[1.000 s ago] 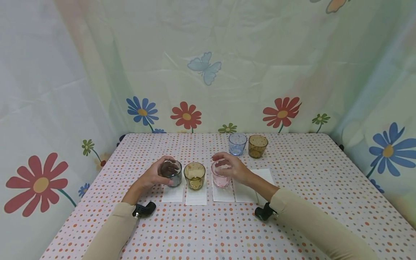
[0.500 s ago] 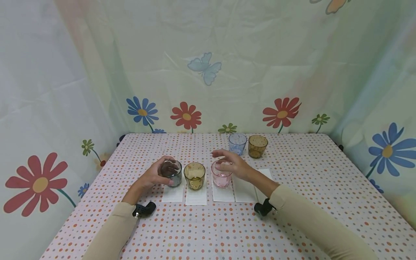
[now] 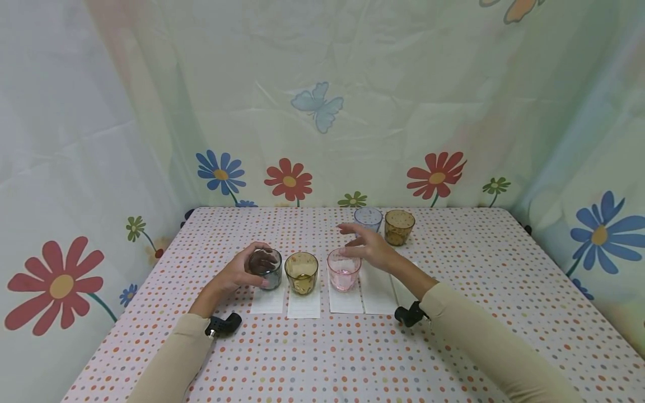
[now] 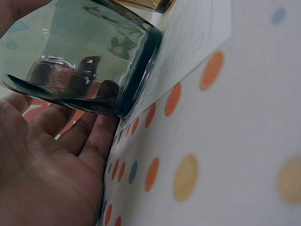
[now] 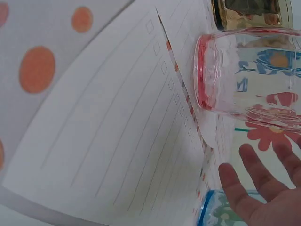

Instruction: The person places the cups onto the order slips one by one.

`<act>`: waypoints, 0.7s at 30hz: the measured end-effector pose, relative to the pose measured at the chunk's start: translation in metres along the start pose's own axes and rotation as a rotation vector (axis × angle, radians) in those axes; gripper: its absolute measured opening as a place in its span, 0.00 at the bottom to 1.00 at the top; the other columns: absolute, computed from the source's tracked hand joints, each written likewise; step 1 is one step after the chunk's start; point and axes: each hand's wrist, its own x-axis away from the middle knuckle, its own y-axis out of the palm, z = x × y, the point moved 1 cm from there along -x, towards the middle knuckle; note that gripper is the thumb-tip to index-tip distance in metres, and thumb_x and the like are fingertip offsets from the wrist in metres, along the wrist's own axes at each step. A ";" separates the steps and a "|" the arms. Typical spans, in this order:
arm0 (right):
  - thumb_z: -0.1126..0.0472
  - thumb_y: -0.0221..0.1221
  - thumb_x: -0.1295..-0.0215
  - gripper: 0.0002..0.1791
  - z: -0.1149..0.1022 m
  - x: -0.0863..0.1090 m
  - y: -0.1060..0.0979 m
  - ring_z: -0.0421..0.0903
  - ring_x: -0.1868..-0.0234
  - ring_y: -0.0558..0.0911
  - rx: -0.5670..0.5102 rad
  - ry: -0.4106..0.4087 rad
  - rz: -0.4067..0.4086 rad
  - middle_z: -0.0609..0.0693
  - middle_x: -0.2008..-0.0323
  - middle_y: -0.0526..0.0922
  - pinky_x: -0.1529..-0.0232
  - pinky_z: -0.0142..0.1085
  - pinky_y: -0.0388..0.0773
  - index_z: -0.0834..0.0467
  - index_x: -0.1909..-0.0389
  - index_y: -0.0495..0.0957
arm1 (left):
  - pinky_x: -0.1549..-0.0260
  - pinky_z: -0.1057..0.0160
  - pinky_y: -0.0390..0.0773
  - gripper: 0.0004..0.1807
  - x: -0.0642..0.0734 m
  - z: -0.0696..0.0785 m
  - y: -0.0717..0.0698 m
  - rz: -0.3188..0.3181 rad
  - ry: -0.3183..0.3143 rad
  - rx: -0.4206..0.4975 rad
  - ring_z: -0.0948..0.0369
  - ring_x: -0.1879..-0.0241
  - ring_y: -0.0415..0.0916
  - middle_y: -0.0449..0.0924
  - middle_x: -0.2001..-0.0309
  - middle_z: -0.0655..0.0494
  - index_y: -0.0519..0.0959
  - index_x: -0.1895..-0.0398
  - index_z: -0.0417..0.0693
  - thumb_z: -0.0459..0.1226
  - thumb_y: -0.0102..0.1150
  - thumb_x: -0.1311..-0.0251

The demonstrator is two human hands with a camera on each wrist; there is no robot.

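sleeves: two long beige sleeves (image 3: pixel 168 358) reach in from the near side, a small black wrist camera (image 3: pixel 224 324) by each cuff.
cloth: a white tablecloth (image 3: pixel 322 358) printed with orange, yellow and blue-grey dots covers the table.
slips: white ruled paper slips (image 3: pixel 304 308) lie side by side in a row; the right wrist view shows little boxes printed at the ends of the lines.
left hand: the left hand (image 3: pixel 238 271) holds a dark grey-green, see-through glass cup (image 3: pixel 272 278), thumb in front and fingers curved round the back.
grey-green cup: upright at the left end of the row, its base on the leftmost slip.
yellow cup: an olive-yellow glass cup (image 3: pixel 302 274) stands upright on the next slip, just beside the grey-green one.
pink cup: a clear pink glass cup (image 3: pixel 344 275) stands upright on the slip after that, a gap between it and the yellow one.
right hand: the right hand (image 3: pixel 374 249) has its fingers wide and spread, beyond the pink cup's rim; whether the thumb touches it, i cannot tell.
far pair: a pale blue glass cup (image 3: pixel 369 217), partly hidden by the right hand, and an amber-brown glass cup (image 3: pixel 400 228) stand close together near the back.
backdrop: a pale fabric curtain (image 3: pixel 403 112) with printed flowers and butterflies.
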 end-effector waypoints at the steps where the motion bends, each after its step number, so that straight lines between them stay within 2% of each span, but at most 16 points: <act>1: 0.53 0.64 0.33 0.38 0.000 -0.001 -0.001 0.64 0.41 0.78 0.009 0.016 0.015 0.64 0.30 0.69 0.46 0.56 0.79 0.56 0.25 0.63 | 0.44 0.60 0.80 0.45 0.000 0.000 0.000 0.000 0.000 -0.002 0.53 0.42 0.78 0.67 0.38 0.23 0.57 0.31 0.32 0.27 0.73 0.51; 5: 0.51 0.66 0.35 0.39 0.001 -0.002 -0.003 0.63 0.41 0.79 0.033 0.062 0.062 0.62 0.31 0.70 0.48 0.55 0.81 0.55 0.25 0.64 | 0.45 0.61 0.80 0.46 0.000 0.000 0.000 0.001 -0.001 -0.003 0.55 0.43 0.79 0.67 0.38 0.23 0.57 0.31 0.32 0.27 0.73 0.51; 9: 0.51 0.66 0.36 0.40 0.002 -0.003 -0.005 0.63 0.42 0.79 0.032 0.083 0.076 0.61 0.31 0.70 0.50 0.53 0.81 0.54 0.25 0.64 | 0.45 0.61 0.80 0.46 0.000 0.000 0.000 -0.004 0.002 -0.002 0.54 0.42 0.78 0.67 0.38 0.23 0.57 0.31 0.32 0.27 0.73 0.51; 14: 0.52 0.65 0.34 0.40 0.002 -0.003 -0.009 0.66 0.43 0.80 0.014 0.068 0.048 0.66 0.29 0.66 0.51 0.52 0.82 0.58 0.24 0.62 | 0.44 0.60 0.79 0.45 0.000 -0.001 0.000 -0.003 0.005 -0.010 0.43 0.40 0.76 0.68 0.38 0.24 0.58 0.31 0.32 0.26 0.73 0.50; 17: 0.52 0.65 0.34 0.41 0.000 -0.004 -0.012 0.68 0.42 0.78 0.011 0.078 0.036 0.65 0.28 0.64 0.47 0.55 0.80 0.60 0.24 0.60 | 0.43 0.60 0.79 0.44 0.000 0.000 0.000 -0.002 0.004 -0.016 0.37 0.39 0.73 0.68 0.38 0.24 0.58 0.31 0.33 0.25 0.72 0.50; 21: 0.52 0.66 0.34 0.43 -0.002 -0.007 -0.017 0.69 0.33 0.70 0.025 0.109 0.047 0.63 0.26 0.63 0.37 0.61 0.72 0.60 0.23 0.59 | 0.43 0.59 0.79 0.44 -0.001 0.001 0.000 0.003 -0.005 -0.027 0.38 0.39 0.73 0.68 0.38 0.25 0.58 0.31 0.33 0.25 0.72 0.50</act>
